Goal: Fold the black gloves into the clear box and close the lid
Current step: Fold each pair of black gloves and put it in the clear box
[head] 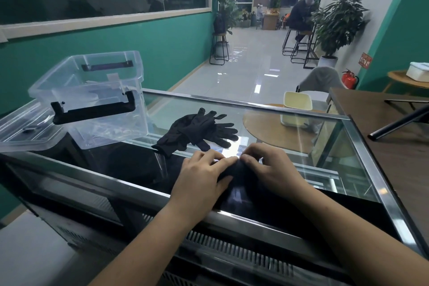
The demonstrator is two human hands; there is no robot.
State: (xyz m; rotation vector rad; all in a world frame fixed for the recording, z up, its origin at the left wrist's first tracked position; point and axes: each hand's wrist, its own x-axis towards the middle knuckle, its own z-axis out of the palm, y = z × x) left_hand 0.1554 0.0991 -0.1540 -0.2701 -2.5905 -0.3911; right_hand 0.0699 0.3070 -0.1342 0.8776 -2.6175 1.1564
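A loose pile of black gloves (199,131) lies on the glass counter top (301,146), just beyond my hands. My left hand (202,179) and my right hand (271,169) meet over a dark bundled glove (239,176), both pinching and pressing it at the counter's near side. The clear box (92,95) with black handles stands open at the far left of the counter. Its clear lid (25,127) lies flat beside it, further left.
The counter is a glass display case with metal edges. A dark wooden table (394,146) adjoins it on the right. Below the glass I see a round table with a cream bin (297,102). A person sits far back among stools and plants.
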